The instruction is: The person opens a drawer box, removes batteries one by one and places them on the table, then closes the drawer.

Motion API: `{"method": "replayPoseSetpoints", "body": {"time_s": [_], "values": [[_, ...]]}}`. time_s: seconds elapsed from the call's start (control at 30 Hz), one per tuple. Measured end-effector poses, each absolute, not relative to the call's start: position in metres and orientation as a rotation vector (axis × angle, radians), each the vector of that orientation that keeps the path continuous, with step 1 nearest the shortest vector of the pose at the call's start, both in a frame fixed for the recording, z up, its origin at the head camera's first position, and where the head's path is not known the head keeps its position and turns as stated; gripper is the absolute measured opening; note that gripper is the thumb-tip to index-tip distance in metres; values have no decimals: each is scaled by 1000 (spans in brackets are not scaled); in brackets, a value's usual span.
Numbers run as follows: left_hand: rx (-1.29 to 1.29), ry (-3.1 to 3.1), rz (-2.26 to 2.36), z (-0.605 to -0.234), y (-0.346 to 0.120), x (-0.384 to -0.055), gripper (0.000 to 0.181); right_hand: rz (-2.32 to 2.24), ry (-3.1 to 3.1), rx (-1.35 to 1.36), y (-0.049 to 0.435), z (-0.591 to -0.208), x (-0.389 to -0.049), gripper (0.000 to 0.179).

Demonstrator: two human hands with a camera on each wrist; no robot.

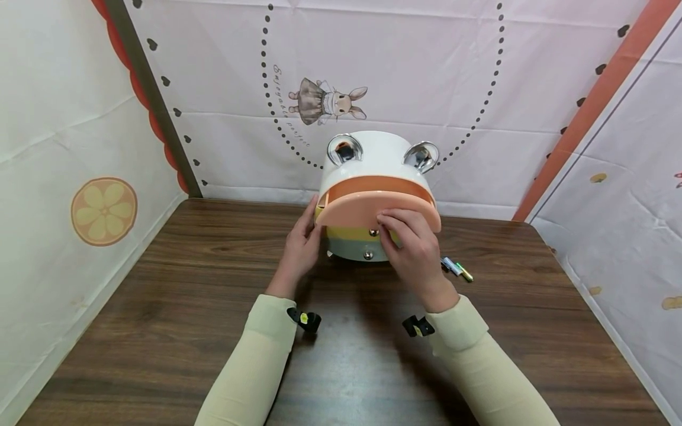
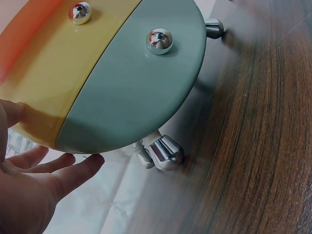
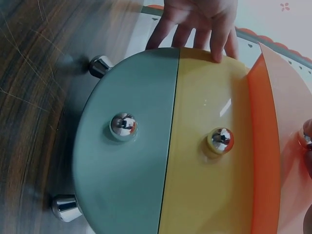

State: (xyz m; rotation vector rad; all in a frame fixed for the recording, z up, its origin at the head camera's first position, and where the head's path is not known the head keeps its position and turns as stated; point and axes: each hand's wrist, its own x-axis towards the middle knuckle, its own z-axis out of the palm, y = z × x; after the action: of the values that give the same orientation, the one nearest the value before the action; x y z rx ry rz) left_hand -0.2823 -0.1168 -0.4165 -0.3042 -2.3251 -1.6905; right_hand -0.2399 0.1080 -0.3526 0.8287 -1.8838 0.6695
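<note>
A small rounded drawer cabinet (image 1: 379,155) with a white body stands on chrome feet (image 2: 167,153). Its peach top drawer (image 1: 351,208) is pulled out, leaving a gap behind the front. Below it, the yellow drawer (image 3: 207,185) and the grey-green drawer (image 3: 126,170) sit closed, each with a round chrome knob. My right hand (image 1: 417,255) pinches the peach drawer's knob (image 3: 304,140), mostly hidden by the fingers. Against the cabinet's left side rests my left hand (image 1: 300,253), fingers extended along the side and thumb at the yellow front's edge.
Two round chrome pieces (image 1: 345,150) stick up like eyes from the cabinet's top. Several small silver and green cylinders (image 1: 457,269) lie on the brown wooden table (image 1: 160,319) right of the cabinet. A printed cloth (image 1: 415,71) hangs behind the table.
</note>
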Motion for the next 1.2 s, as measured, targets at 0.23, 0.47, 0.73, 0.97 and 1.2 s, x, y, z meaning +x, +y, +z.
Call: {"method": "replayPoseSetpoints", "body": {"time_s": [0.23,0.47,0.73,0.97,1.2], "values": [[-293,-2331,-1710,-416,-117,-282,57,668,-1890,809,107,-352,-247,27],[-302,-2330,-1713,-416,-117,-283,59,683,-1883,801,106,-352,-253,27],[-332,-2308,-1717,-417,-118,-282,57,696,-1855,797,105,-354,-262,26],[-340,-2300,-1713,-417,-118,-282,58,693,-1843,796,105,-356,-270,26],[-338,-2285,-1713,-417,-118,-283,58,689,-1850,776,105,-356,-277,26]]}}
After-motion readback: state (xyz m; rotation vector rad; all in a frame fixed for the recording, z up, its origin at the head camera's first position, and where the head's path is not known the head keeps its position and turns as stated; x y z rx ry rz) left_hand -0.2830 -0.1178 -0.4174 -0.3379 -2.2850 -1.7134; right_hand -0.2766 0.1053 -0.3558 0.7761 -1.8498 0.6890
